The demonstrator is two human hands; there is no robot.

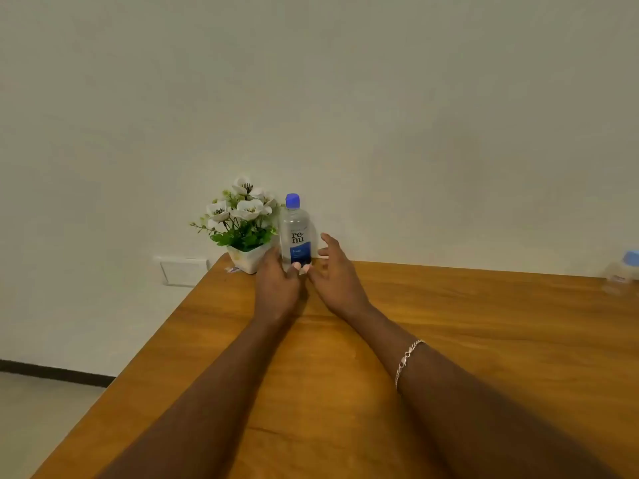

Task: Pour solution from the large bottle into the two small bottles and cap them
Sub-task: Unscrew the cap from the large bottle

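Observation:
The large clear bottle (296, 233) with a blue cap and a blue label stands upright at the far edge of the wooden table (449, 340), against the wall. My left hand (276, 280) reaches its base from the left, thumb touching the bottom of the bottle. My right hand (337, 271) hovers just right of the bottle, fingers spread, holding nothing. One small clear bottle (622, 273) with a light blue cap stands at the far right edge of the view, blurred. A second small bottle is not in view.
A white pot of white artificial flowers (243, 229) stands close to the left of the large bottle, at the table's back left corner. The wall runs right behind the table. A wall socket plate (183, 269) sits left of the table.

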